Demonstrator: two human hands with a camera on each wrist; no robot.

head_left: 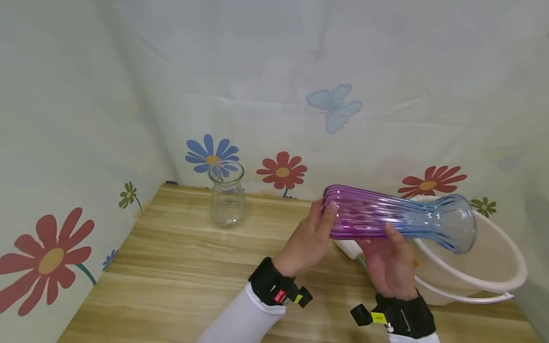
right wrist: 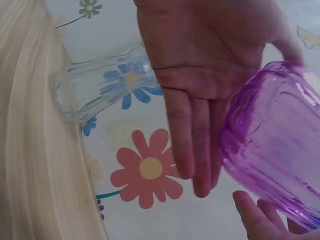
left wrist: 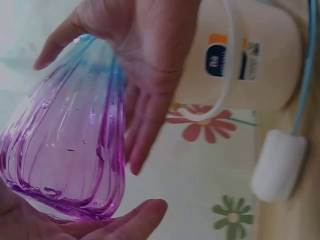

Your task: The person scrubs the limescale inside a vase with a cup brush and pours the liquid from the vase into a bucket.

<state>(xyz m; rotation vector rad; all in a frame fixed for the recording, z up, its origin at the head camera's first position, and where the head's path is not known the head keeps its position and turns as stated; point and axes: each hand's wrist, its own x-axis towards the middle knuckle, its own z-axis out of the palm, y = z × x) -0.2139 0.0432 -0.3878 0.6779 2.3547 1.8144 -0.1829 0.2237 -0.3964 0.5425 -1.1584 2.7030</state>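
Observation:
A ribbed glass vase (head_left: 364, 214), purple at its base and fading to blue and clear at its flared mouth, lies sideways in the air between both hands. At the purple base, my left hand (head_left: 306, 238) holds it with the thumb on the near side; the right wrist view shows this hand's other fingers (right wrist: 200, 140) stretched along the base. My right hand (head_left: 392, 262) supports the middle from below, its thumb on the near side. In the left wrist view, the right hand (left wrist: 150, 55) spans the vase's narrower part.
A clear glass vase (head_left: 228, 205) stands at the back left of the wooden table (head_left: 188, 267). Right of the hands is a cream bucket (head_left: 454, 271) with a white handle. A white object with a bluish cord (left wrist: 280, 165) lies near it. Flower-printed sheeting (head_left: 266, 119) hangs behind.

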